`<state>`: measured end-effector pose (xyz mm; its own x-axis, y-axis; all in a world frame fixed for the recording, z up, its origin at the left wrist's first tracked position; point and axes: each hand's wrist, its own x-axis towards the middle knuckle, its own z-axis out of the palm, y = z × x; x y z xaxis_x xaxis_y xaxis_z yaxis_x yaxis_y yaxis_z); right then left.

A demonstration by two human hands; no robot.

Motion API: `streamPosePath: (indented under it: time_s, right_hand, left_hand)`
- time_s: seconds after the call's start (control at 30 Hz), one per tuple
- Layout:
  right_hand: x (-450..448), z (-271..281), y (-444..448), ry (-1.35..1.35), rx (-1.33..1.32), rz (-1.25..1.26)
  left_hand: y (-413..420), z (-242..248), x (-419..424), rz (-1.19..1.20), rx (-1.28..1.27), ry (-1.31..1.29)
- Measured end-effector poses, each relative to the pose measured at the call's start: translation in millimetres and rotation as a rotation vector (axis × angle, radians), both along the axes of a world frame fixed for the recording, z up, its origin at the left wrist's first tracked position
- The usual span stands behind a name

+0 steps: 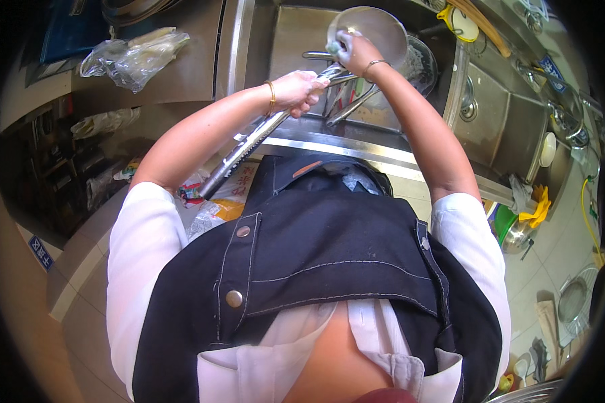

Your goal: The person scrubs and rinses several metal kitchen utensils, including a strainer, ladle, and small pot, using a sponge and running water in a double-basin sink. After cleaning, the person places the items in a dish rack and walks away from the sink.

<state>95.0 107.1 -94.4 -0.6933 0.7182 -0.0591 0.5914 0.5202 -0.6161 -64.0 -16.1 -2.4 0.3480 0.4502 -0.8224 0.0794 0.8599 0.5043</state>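
Observation:
My left hand [300, 93] grips the long metal handle [244, 151] of a round strainer or ladle. Its wide head [383, 25] is up over the sink basin [300, 30], and the handle slants down past the sink's front edge. My right hand [355, 53] is inside that head, closed around a foamy greenish scrubbing pad [335, 49]. Suds cover the fingers of both hands. Beneath my right forearm a second round vessel [423, 65] with foam in it sits in the basin. Another metal handle [353, 107] and several utensils lie there, partly hidden.
To the left, a clear plastic bag [133, 58] rests on the steel counter [196, 75]. A second sink basin [489, 121] is on the right, with a faucet [564, 111] beyond. Printed bags [222, 201] stand low by my left side. A metal pot [519, 237] and yellow gloves [536, 206] are at lower right.

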Motion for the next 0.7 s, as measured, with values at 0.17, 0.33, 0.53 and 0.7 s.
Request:
streamPosePath:
  time_s: [0.17, 0.33, 0.53, 0.7]
  right_hand:
    - [27.4, 44.4, -11.8, 0.109, -0.350, -0.222]
    - [75.8, 23.8, -41.9, 0.563, -0.736, -0.603]
    - [46.1, 1.2, -67.9, 0.513, -0.940, -0.657]
    - [-9.4, 8.1, -74.2, 0.414, -0.839, -0.467]
  left_hand:
    - [4.9, -39.5, -14.6, 0.191, -0.057, -0.037]
    - [27.4, -89.6, -35.5, 0.375, -0.148, -0.125]
    - [42.5, -129.4, -23.9, 0.586, -0.251, -0.229]
    - [42.1, -160.7, -7.2, 0.597, -0.150, -0.067]
